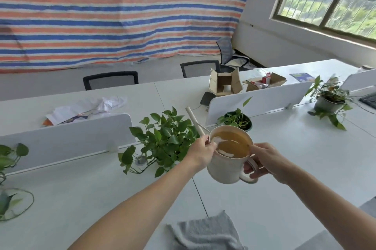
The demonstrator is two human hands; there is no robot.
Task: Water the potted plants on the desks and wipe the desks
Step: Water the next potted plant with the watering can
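A cream watering can (225, 168) holding yellowish water hangs above the white desk (284, 168). My right hand (266, 161) grips its handle. My left hand (203, 151) holds the rim at the base of the long spout (194, 120), which points up and away over a leafy pothos plant (162, 140). A smaller plant in a dark pot (238, 120) stands just behind the can. Another potted plant (328, 101) sits far right, and leaves of one more plant (10, 156) show at the left edge. A grey cloth (205, 233) lies on the desk near me.
Low white divider panels (67, 136) (258, 99) run across the desks. Beyond them lie crumpled papers (87, 107), open cardboard boxes (224, 83) and a blue leaflet (301, 77). Mesh office chairs (110, 80) stand behind, before a striped tarpaulin. A window is at upper right.
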